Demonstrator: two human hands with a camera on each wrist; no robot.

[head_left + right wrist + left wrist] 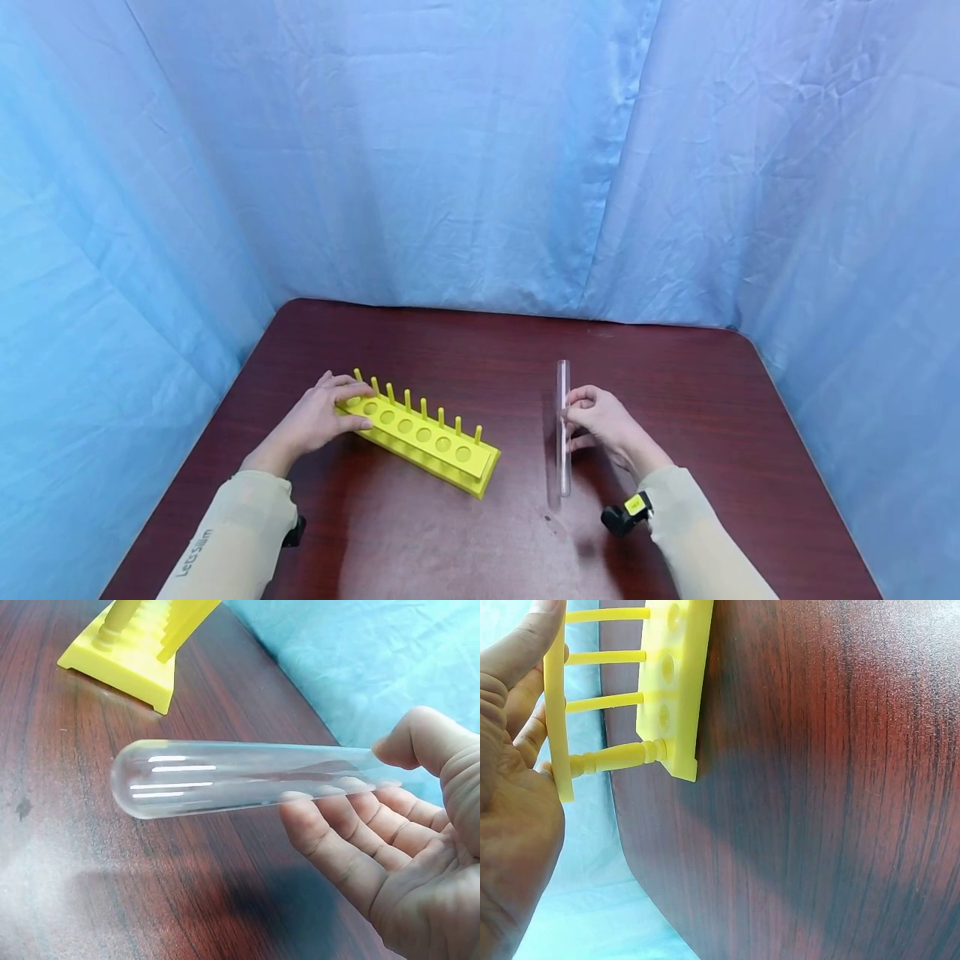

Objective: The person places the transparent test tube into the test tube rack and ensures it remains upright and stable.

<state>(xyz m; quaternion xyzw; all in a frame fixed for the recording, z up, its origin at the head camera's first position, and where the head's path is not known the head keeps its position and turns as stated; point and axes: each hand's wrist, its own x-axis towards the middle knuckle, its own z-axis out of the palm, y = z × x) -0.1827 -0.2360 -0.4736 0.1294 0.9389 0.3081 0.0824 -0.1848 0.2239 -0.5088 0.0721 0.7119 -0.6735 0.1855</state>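
A yellow test tube rack (423, 435), with a row of round holes and a row of upright pegs, stands on the table at a slant. My left hand (318, 421) grips its left end, thumb on the near side and fingers across the top; in the left wrist view the hand (517, 802) holds the upper plate. To the right of the rack, my right hand (607, 427) pinches a clear test tube (563, 458) between thumb and fingers. Its rounded closed end shows in the right wrist view, where the tube (202, 780) looks see-through and without contents.
The dark red wood-grain table (465, 542) has rounded far corners. Light blue curtains (465, 167) hang behind it and along both sides. A black wrist camera (624, 517) with a yellow label sits at the right cuff.
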